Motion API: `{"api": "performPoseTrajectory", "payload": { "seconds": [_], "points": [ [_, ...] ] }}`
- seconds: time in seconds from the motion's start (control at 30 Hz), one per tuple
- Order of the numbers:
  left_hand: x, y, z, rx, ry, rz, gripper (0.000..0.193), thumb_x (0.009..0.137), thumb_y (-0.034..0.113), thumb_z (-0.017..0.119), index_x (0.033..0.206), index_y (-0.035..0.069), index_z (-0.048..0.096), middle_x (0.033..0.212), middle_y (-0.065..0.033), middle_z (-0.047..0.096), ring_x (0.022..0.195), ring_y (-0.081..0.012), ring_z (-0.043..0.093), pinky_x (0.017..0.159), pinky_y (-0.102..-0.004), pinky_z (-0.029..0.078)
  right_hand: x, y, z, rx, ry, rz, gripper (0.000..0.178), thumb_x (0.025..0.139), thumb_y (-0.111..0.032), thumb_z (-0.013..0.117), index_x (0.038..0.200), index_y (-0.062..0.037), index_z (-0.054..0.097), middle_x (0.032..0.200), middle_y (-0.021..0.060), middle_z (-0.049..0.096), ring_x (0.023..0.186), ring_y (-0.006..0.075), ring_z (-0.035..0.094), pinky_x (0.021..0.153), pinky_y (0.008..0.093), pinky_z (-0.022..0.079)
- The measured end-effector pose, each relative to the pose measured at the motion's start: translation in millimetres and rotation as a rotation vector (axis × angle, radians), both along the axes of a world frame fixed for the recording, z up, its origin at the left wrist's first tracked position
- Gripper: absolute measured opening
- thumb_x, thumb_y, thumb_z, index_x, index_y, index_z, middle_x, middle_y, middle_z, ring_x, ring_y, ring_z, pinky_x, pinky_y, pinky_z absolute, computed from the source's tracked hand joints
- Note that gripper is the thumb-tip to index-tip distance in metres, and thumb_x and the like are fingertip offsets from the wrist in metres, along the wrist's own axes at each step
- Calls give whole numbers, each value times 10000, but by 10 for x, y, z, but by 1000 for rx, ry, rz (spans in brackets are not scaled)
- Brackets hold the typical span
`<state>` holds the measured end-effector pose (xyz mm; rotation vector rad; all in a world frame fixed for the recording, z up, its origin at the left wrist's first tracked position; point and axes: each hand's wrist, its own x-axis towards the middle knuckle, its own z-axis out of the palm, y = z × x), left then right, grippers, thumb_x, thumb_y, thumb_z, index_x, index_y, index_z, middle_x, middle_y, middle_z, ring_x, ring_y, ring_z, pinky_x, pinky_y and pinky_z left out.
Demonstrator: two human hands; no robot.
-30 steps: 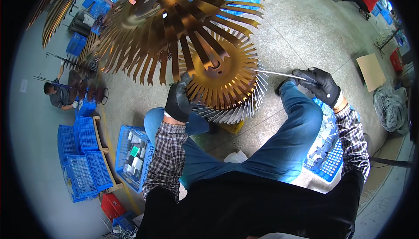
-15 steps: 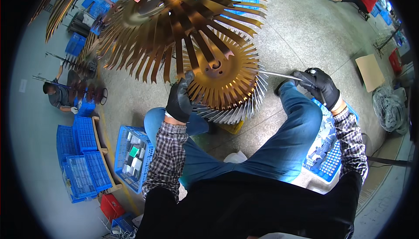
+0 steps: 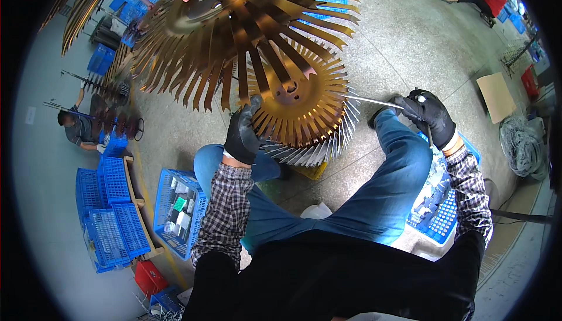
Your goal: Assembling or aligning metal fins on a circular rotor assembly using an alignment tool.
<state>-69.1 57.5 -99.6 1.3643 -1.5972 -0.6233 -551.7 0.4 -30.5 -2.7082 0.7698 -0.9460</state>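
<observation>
Newly turned right hand (image 3: 432, 113), slim silvery rod (image 3: 373, 101)

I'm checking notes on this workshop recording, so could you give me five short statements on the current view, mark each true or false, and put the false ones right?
1. The left hand is at the left edge of the lower golden disc. True.
2. That hand is bare. False: it wears a black glove.
3. The right hand holds a metal rod. True.
4. The cardboard sheet is on the left side of the picture. False: the cardboard sheet is on the right side.
5. The metal rod points toward the lower golden disc. True.
</observation>
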Motion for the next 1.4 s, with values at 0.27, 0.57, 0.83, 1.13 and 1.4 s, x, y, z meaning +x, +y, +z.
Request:
{"api": "performPoseTrajectory", "payload": {
  "seconds": [0.27, 0.57, 0.83, 1.13, 1.4],
  "points": [
    [-185, -37, 172, 277, 538, 97, 415, 901, 104, 674, 1308, 32, 645, 1091, -100, 726, 866, -193, 704, 734, -288, 575, -32, -24, -16, -125, 99, -13, 487, 860, -110, 717, 1344, -113, 663, 882, 96, 659, 788, 301, 618, 748, 404, 516],
    [-43, -83, -38, 175, 516, -18, 458, 844, 45, 740, 1292, 28, 649, 1073, -111, 722, 858, -208, 707, 745, -299, 579, -64, -27, -1, -252, 251, -42, 530, 853, -99, 707, 1375, -120, 610, 960, 100, 701, 806, 293, 640, 793, 422, 534],
    [-111, -44, 52, 104, 228, -22, 339, 1055, 260, 545, 1308, 68, 664, 1184, -61, 729, 989, -146, 712, 799, -244, 553, -57, 19, 15, -231, 324, -89, 466, 888, -143, 663, 1349, -120, 606, 1080, 99, 722, 914, 298, 675, 984, 463, 526],
    [-117, -105, -7, -64, 119, -39, 473, 795, 86, 816, 1233, -1, 661, 1012, -137, 726, 810, -262, 711, 714, -337, 567, -55, 39, 17, -285, 369, -130, 458, 904, -190, 639, 1356, -124, 601, 1142, 99, 717, 998, 296, 678, 1095, 496, 476],
    [-156, -81, 3, -13, 234, -28, 443, 807, 154, 813, 1201, 6, 675, 992, -129, 737, 792, -266, 708, 711, -349, 553, -56, 37, 35, -230, 365, -120, 460, 910, -193, 635, 1364, -128, 597, 1159, 97, 716, 1012, 290, 681, 1109, 506, 461]
  ]
}}
